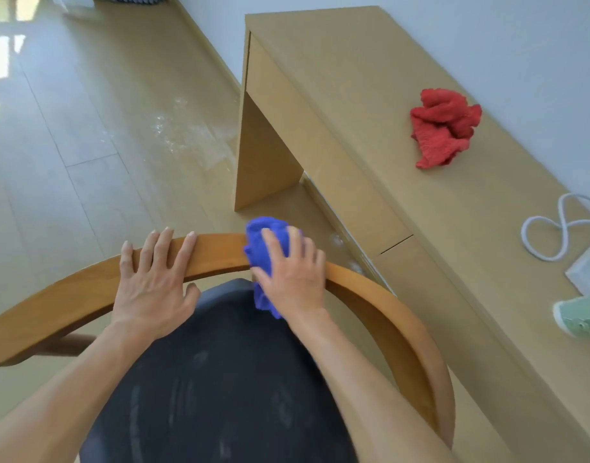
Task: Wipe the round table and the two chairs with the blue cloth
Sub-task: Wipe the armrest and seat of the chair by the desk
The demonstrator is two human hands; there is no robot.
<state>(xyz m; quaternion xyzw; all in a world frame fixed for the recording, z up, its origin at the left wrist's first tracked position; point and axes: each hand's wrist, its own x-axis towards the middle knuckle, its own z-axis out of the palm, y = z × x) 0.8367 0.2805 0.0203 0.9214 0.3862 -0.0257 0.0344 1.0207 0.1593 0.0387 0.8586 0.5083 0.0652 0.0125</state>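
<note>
Bright daylight glares off the floor [6, 55] at upper left; edges bend, slightly soft.

Chair rail [220, 252] smooth wood; seat [220, 379] matt, maybe leather; blue cloth [266, 242] fluffy; floor [69, 128] glossy.
</note>
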